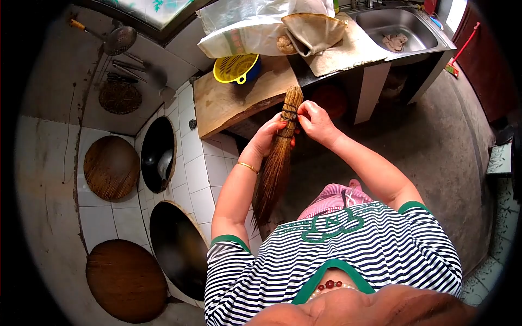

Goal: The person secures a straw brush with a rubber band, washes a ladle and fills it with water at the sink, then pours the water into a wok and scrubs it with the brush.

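A short straw brush (279,157) is held in front of my body, its bound end up and its darker bristles hanging down to the left. My left hand (265,136) is wrapped round its middle, just below the dark binding. At the bound upper part, my right hand (317,124) has its thumb and fingers pinched together against the dark tie (289,114). Whether the fingertips grip the tie's end is too small to tell.
A yellow basket (237,68) stands on the wooden board (217,98). Two woks (176,244) sit in the tiled stove at left, with round wooden lids (126,280) beside them. Beyond are a steel sink (397,27) and a cloth (315,32) on the counter.
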Motion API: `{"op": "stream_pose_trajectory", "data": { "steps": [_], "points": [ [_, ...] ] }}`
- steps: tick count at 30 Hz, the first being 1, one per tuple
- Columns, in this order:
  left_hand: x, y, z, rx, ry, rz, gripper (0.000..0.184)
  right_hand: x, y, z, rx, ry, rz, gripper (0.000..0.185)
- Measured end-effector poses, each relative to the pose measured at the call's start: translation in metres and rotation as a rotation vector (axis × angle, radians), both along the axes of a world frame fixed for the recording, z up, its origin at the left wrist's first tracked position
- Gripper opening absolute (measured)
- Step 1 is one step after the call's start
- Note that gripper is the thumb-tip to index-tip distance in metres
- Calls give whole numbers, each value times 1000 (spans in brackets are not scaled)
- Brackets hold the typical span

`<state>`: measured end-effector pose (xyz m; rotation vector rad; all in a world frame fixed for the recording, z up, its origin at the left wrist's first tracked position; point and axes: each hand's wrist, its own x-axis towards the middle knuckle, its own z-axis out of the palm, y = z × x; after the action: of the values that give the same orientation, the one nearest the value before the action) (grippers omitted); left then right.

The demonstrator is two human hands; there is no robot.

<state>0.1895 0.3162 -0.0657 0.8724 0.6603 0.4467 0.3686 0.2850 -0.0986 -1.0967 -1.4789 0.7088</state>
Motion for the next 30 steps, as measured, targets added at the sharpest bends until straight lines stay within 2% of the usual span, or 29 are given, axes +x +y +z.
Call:
{"op": "stream_pose_trajectory", "data": {
  "steps": [7,11,14,15,16,18,21,27,30],
  "points": [
    [4,-3,3,96,75,83,43,-1,-11,11,127,-154,155,11],
    [4,-3,8,100,112,82,42,0,-12,5,120,-171,125,10],
    [2,0,2,117,121,57,46,0,-3,-10,-141,158,130,9],
    [1,0,0,131,124,49,47,3,-4,-7,-320,385,157,9],
    [0,-1,-3,150,140,56,49,3,0,-15,-302,388,127,12],
    [3,-4,0,191,171,68,53,6,-2,0,-501,354,165,16],
    [11,-8,-1,326,234,104,57,5,-1,4,-569,274,166,19],
    [6,-7,-5,510,301,-17,62,18,-4,3,-776,780,379,10],
    [6,-11,-3,409,270,-1,62,23,-5,4,-773,904,412,4]
  ]
}}
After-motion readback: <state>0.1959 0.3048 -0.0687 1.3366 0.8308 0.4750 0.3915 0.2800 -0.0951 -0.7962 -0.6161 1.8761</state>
